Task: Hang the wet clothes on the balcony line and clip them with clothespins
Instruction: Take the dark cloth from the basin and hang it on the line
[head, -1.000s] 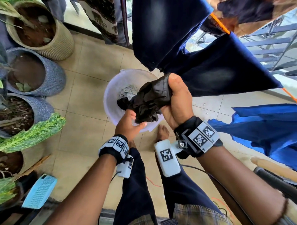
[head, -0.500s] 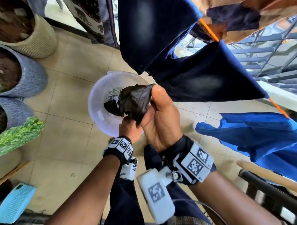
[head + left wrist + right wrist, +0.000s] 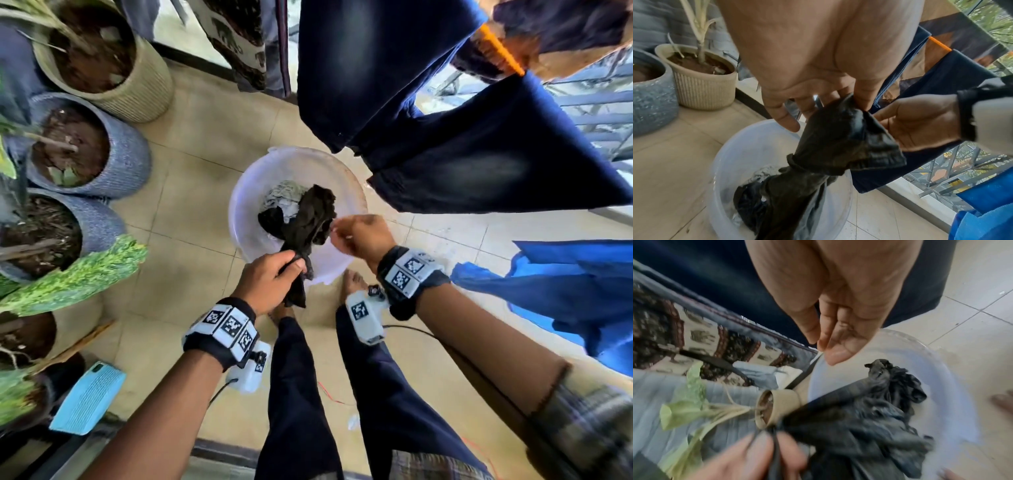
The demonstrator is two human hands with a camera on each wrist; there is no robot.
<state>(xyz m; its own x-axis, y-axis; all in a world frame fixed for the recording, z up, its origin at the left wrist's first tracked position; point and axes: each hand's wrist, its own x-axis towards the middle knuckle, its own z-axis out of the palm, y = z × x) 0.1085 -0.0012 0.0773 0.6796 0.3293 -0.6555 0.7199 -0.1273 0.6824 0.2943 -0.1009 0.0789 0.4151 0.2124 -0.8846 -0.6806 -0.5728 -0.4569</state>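
Left hand holding a wet black garment up over the white tub

From my feed, my left hand (image 3: 270,277) has its fingers curled round one end of the black garment (image 3: 310,219), which hangs twisted with its lower part trailing into the white plastic tub (image 3: 246,205) on the tiled floor. A pale grey cloth (image 3: 282,195) lies in the tub under it. My right hand (image 3: 363,236) sits just beside the garment's upper bunch with fingers loose and nearly straight, holding nothing. Above the tub, dark blue jeans (image 3: 376,68) hang over the orange line (image 3: 498,51), with a bright blue cloth (image 3: 565,291) off to my right. Potted plants (image 3: 102,54) stand along my left.
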